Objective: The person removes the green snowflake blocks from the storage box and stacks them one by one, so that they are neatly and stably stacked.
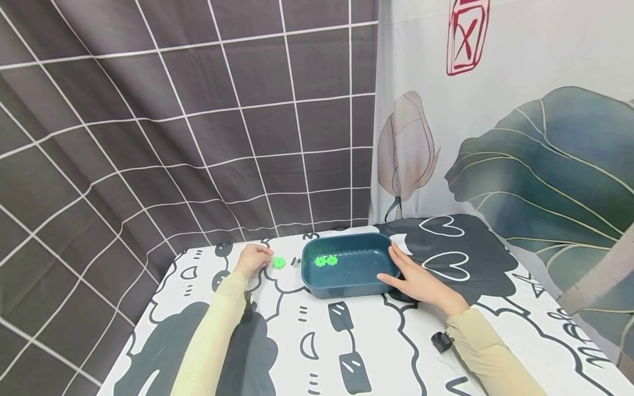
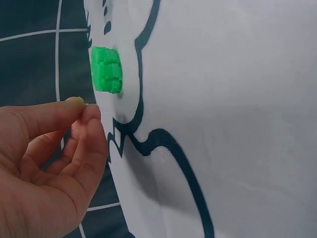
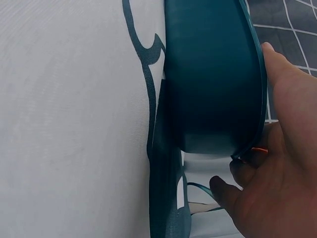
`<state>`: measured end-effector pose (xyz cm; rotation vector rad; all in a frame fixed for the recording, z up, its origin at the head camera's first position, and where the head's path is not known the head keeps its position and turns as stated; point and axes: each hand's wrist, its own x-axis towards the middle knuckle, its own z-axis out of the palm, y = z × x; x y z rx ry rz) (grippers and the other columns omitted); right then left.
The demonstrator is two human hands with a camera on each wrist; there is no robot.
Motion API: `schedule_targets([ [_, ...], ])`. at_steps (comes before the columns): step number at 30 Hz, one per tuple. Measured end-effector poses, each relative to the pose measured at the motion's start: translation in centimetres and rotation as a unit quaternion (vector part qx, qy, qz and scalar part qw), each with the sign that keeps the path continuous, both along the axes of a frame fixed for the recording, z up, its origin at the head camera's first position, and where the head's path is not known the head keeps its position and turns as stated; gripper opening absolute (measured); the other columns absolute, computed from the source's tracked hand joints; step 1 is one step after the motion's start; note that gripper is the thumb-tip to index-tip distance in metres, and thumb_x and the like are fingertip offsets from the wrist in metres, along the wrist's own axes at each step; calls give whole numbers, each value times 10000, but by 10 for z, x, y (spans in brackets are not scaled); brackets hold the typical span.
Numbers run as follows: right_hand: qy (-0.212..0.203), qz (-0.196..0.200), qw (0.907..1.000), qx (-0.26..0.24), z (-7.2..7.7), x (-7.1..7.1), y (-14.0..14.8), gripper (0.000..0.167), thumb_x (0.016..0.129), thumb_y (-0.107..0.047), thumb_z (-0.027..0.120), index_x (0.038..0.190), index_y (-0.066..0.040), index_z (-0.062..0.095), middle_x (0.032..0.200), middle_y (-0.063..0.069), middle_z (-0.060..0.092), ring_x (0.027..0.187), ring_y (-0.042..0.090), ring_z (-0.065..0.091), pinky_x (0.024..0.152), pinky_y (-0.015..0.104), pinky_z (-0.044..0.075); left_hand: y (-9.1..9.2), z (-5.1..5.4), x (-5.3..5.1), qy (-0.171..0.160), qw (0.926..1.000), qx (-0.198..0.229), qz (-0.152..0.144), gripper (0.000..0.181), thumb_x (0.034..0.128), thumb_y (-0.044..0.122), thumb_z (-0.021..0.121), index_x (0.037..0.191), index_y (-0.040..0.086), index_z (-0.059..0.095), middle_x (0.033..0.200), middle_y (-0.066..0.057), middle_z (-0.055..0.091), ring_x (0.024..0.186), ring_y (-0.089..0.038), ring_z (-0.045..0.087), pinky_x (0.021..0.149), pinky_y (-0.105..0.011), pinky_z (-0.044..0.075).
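Observation:
A dark teal rectangular bin (image 1: pixel 346 290) stands upright on the patterned cloth. Two green gear-shaped pieces (image 1: pixel 321 261) lie side by side on its floor, toward the left. Outside the bin, to its left, a third green gear-shaped piece (image 1: pixel 279 263) rests on the cloth; in the left wrist view, this piece (image 2: pixel 107 70) shows a thick, notched edge. My left hand (image 1: pixel 253 259) is just left of it, not touching, thumb and index tips together, nothing visible between them. My right hand (image 1: pixel 416 279) rests on the bin's right end, thumb over the rim, fingers lying along the outside.
The white cloth (image 1: pixel 287 330) with dark cartoon drawings covers the table. A dark grid-patterned curtain (image 1: pixel 198 137) hangs behind and to the left, and a pale floral one (image 1: pixel 421 60) at the right. A small black device (image 1: pixel 442 341) sits at the right wrist.

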<state>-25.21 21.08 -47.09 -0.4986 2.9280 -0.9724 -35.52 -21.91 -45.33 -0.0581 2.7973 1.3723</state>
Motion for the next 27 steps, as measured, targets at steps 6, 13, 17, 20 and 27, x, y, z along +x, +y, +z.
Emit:
schedule_targets([
  [6, 5, -5, 10000, 13, 1, 0, 0, 960, 965, -611, 543, 1574, 37, 179, 1670, 198, 72, 1496, 444, 141, 1146, 650, 222, 1, 10, -3, 95, 9996, 227, -113, 199, 838, 4, 659, 1013, -67, 723, 954, -161, 712, 705, -134, 598, 673, -236, 485],
  [13, 29, 0, 10000, 19, 0, 0, 0, 962, 963, -608, 550, 1571, 43, 185, 1666, 208, 79, 1494, 445, 148, 1145, 645, 230, 7, 28, -11, 213, 9979, 504, -352, 269, 881, 40, 661, 1118, -84, 686, 979, -153, 729, 826, -200, 680, 800, -331, 558],
  [17, 35, -2, 10000, 16, 0, 0, 1, 964, 963, -610, 549, 1569, 47, 189, 1667, 205, 79, 1496, 441, 145, 1147, 642, 229, 16, 43, -14, 278, 9966, 586, -506, 258, 897, 39, 663, 1127, -76, 685, 1055, -184, 724, 950, -304, 699, 872, -377, 564],
  [20, 37, -8, 10000, 13, 0, -1, 1, 961, 964, -610, 546, 1570, 44, 187, 1668, 203, 77, 1497, 440, 144, 1148, 642, 227, 24, 51, -16, 315, 9953, 693, -590, 246, 898, 29, 669, 1124, -66, 688, 1080, -186, 724, 1022, -350, 689, 898, -376, 561],
  [27, 45, 17, 10000, 45, -1, -1, 1, 960, 965, -617, 537, 1574, 34, 181, 1670, 198, 72, 1499, 437, 138, 1152, 641, 217, 48, 73, -21, 436, 9942, 609, -776, 298, 901, 64, 698, 1172, -58, 678, 1058, -152, 740, 940, -270, 703, 849, -346, 563],
])
